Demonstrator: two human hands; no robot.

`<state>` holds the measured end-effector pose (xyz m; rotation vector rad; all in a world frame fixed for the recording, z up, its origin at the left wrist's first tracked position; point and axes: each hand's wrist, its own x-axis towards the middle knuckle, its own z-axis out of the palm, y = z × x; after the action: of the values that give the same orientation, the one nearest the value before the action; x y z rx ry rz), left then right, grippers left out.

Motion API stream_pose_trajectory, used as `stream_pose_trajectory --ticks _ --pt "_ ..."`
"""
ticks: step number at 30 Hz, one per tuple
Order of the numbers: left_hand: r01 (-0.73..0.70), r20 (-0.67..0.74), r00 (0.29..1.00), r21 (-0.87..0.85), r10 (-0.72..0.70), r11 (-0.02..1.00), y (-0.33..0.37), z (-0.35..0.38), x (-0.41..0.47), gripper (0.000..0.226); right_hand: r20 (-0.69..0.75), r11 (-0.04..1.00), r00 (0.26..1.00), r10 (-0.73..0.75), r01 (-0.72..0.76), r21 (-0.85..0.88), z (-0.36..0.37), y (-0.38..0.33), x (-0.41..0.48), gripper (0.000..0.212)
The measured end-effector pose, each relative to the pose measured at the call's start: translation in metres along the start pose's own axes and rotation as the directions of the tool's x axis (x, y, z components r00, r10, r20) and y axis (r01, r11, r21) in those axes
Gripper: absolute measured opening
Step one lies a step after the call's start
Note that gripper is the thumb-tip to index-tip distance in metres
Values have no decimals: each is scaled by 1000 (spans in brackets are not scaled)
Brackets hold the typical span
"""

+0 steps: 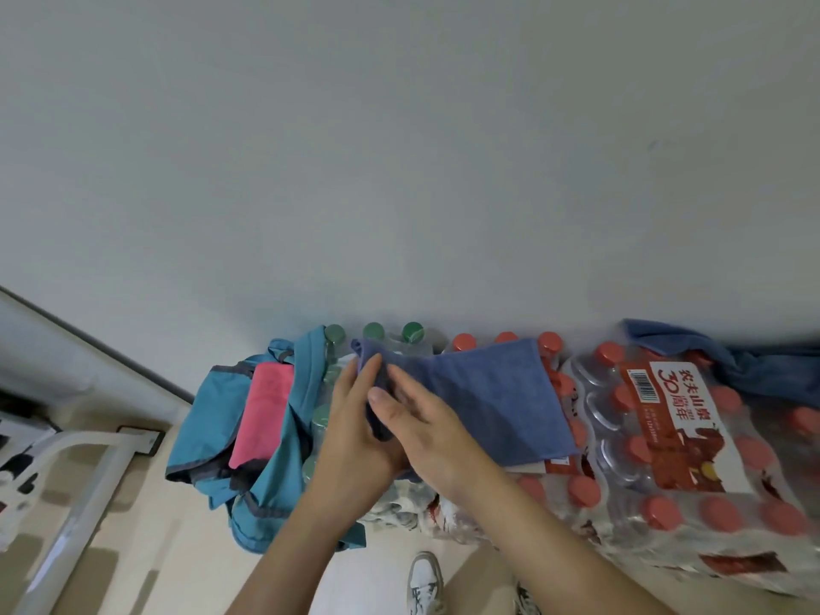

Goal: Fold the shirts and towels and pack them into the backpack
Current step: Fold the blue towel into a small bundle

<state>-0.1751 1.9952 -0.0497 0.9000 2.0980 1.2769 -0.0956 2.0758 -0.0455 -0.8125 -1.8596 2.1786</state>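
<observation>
Gripping the blue towel (483,392): left hand (352,432), right hand (428,435).

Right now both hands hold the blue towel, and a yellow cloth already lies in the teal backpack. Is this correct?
Not quite: in the head view the cloth in the teal backpack is pink, not yellow. The rest holds: the left hand and the right hand both hold the blue towel.

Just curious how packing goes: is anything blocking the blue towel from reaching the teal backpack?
Nothing visible does. The left hand and right hand hold the blue towel right beside the backpack, which lies open with a pink cloth inside.
</observation>
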Motion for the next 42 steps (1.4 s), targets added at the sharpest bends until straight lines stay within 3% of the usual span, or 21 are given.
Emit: stream_pose_trajectory --ticks 3,5,6,8,12,14,17,20,22,25,29,35,39,42 --pt "-9 172 985 -138 33 990 10 7 -6 89 -91 998 995 -43 47 39 -7 -4 1 27" --pt "56 279 960 -284 26 957 15 0 -5 90 -128 998 990 -66 67 1 -17 -1 1 38" --pt "47 313 949 -278 44 959 17 -3 -4 90 -142 996 987 -77 70 -49 -20 2 0 48" --pt "-12 348 934 -191 80 981 20 -7 0 89 -168 988 981 -92 69 -138 -24 7 -3 60" --pt "-178 231 962 129 146 976 24 -21 40 85 -181 981 977 -115 82 -177 -29 15 -9 60" --pt "-124 376 926 200 40 972 28 -27 67 75 -166 983 978 -124 99 -154 -33 17 -12 59" --pt "-34 607 792 146 -63 989 30 -19 98 39 -232 976 958 -169 130 -176 -47 20 -16 50" --pt "-33 621 780 170 -81 985 31 0 118 43 -404 956 893 -201 88 -281 -68 23 -23 24" --pt "-98 630 774 216 -62 972 33 21 125 39 -498 893 838 -221 -31 -448 -84 29 -28 10" --pt "-278 629 777 381 -27 882 35 62 126 22 -588 685 760 -277 -273 -675 -102 43 -30 17" --pt "-431 561 826 573 50 697 30 96 128 28 -627 599 732 -266 -384 -702 -106 59 -24 21" --pt "-482 577 816 630 49 609 28 108 134 28 -663 636 655 -362 -347 -689 -109 68 -18 6" --pt "-537 580 811 691 71 484 31 116 135 31 -670 672 660 -340 -328 -664 -117 69 -18 18" --pt "-524 563 824 719 60 457 28 121 134 33 -660 680 683 -312 -325 -657 -119 68 -16 29"
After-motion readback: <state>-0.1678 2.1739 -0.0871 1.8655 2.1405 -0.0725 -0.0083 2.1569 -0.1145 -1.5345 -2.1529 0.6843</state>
